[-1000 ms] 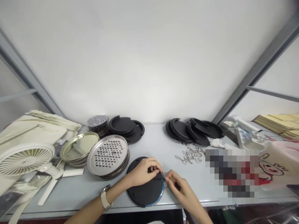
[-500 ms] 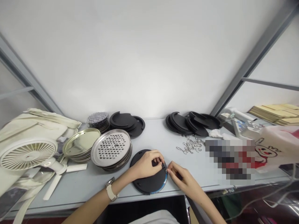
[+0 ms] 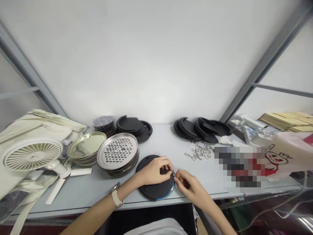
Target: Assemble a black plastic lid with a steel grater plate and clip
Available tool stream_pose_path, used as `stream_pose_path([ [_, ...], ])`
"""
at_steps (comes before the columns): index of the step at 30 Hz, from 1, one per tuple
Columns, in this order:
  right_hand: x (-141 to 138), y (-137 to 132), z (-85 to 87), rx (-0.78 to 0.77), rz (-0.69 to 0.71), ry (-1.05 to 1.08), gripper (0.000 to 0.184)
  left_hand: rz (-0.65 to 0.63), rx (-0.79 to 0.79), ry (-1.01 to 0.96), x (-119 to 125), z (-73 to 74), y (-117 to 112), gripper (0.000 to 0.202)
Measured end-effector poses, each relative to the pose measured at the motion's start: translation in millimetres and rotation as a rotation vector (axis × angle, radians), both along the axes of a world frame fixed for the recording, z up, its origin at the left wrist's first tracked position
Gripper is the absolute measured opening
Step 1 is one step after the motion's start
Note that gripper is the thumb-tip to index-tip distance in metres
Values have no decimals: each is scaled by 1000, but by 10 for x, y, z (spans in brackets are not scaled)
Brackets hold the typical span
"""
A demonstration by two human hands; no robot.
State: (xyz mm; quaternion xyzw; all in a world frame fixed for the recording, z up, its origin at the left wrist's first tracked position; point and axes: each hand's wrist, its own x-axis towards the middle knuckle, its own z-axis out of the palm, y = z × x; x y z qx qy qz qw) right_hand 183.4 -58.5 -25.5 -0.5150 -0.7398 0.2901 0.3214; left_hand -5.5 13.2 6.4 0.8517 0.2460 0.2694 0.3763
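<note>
Head camera looked down at two bare hands meeting over a black round disc point(image 3: 156, 191) at the near edge of a grey table point(image 3: 80, 192). Left hand point(image 3: 154, 169), a watch on its wrist, lay on the disc with fingers pinched at its right rim. Right hand point(image 3: 189, 186) pinched a small metal clip point(image 3: 173, 174) against that rim, fingertips of both hands touching. Beyond the right fingers lay loose metal clips point(image 3: 200, 152); beyond the left, stacked perforated metal plates point(image 3: 117, 153). Farther back sat black discs point(image 3: 195, 129).
</note>
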Motion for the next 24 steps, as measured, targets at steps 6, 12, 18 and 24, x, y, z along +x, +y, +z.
stream_pose_path([
  [6, -9, -19, -34, 1, -11, 16, 22, -23, 19, 8, -22, -20, 16, 13],
  [12, -29, -1, -75, -22, -1, 84, 19, -47, 30, 11, -31, -27, 26, 14],
  [18, -4, 5, -82, -19, 20, 84, 18, -30, 29, 29, -26, -30, 22, 12],
  [24, 15, -4, -76, -5, 28, 66, 20, -23, 38, 23, -34, -59, 28, 13],
])
